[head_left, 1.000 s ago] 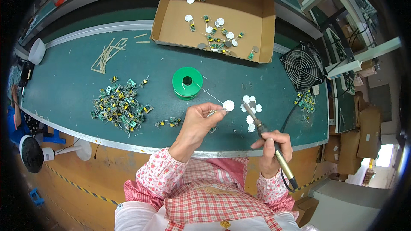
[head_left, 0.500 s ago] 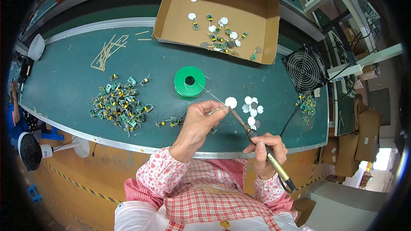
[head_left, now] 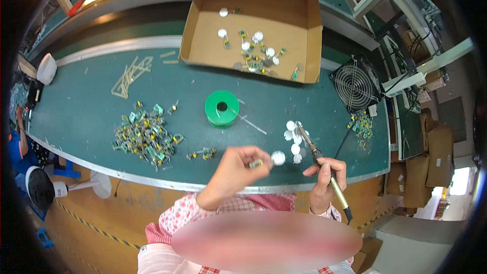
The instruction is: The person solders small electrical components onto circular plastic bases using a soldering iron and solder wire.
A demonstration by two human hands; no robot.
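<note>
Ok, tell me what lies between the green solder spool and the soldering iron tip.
Head view: a thin solder strand on bare mat, between green solder spool and soldering iron.

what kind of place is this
Likely an electronics assembly workshop: a soldering iron in the right hand, a green solder spool and a pile of small components on the bench.

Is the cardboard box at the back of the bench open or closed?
Open. The cardboard box has its flaps standing up, and small white discs and parts lie visible on its floor.
</note>
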